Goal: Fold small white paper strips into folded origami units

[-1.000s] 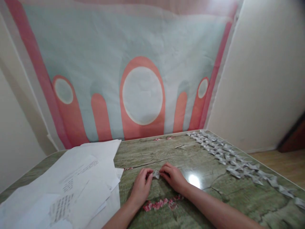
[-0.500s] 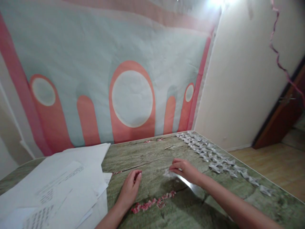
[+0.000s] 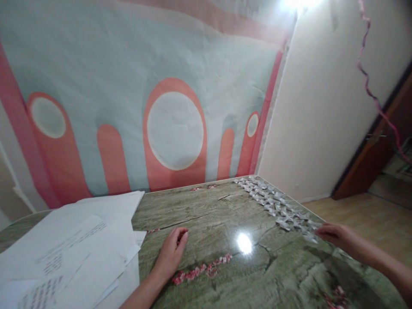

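My left hand (image 3: 172, 253) rests on the wood-patterned table (image 3: 199, 214), its fingers loosely curled with nothing visible in them. At the right edge, my right hand (image 3: 343, 240) reaches over the rows of small silvery-white folded pieces (image 3: 273, 199). Its fingers are pinched together, and a folded piece (image 3: 314, 224) shows at the fingertips. Part of the rows lies hidden beneath this hand and wrist.
White papers (image 3: 86, 236), some printed, lie stacked on the left of the table. Pink flowers (image 3: 201, 270) are part of the tabletop pattern. Behind the table hangs a backdrop (image 3: 175, 128) with orange arches. A brown door (image 3: 363, 167) stands at the right.
My right hand has moved right from the middle of the table to the rows, and the whitish piece there has gone with it. The left hand stays put; the view has shifted slightly.
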`<act>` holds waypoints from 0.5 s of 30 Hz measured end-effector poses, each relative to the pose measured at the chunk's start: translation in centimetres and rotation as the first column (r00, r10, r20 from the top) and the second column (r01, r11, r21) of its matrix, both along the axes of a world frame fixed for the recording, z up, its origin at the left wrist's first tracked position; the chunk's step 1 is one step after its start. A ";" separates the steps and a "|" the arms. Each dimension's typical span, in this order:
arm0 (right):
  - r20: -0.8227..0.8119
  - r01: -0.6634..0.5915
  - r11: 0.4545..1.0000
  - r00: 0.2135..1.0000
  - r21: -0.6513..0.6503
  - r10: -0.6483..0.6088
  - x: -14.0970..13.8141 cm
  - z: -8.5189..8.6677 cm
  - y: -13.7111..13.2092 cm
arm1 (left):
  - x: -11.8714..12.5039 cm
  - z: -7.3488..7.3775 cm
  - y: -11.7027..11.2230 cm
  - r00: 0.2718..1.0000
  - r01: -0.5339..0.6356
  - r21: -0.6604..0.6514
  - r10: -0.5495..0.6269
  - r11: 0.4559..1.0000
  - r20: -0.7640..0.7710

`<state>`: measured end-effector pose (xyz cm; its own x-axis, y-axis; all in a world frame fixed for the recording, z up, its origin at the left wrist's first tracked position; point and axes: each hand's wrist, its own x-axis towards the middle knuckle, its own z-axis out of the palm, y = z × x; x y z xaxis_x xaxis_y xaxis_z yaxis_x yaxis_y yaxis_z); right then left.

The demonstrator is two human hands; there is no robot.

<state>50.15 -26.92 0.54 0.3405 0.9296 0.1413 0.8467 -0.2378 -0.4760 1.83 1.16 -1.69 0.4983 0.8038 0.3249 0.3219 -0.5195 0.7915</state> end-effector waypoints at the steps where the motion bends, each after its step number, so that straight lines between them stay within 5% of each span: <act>1: -0.024 -0.009 0.999 1.000 -0.033 0.008 0.4 0.1 -0.6 | 0.0 0.0 0.0 1.000 0.002 0.000 -0.002 1.000 -0.002; 10: -0.106 0.074 0.997 0.992 -0.015 -0.075 0.2 1.1 -1.0 | -0.1 -0.3 0.2 1.000 0.001 -0.016 -0.001 1.000 -0.020; 13: -0.085 0.168 0.980 0.984 0.110 -0.159 0.1 1.1 -0.5 | -0.1 -0.3 0.2 1.000 0.002 -0.010 -0.002 1.000 -0.029; 15: -0.055 0.344 0.892 0.938 0.294 -0.343 0.1 1.0 -0.3 | -0.1 -0.2 0.1 1.000 0.001 -0.012 -0.001 1.000 -0.031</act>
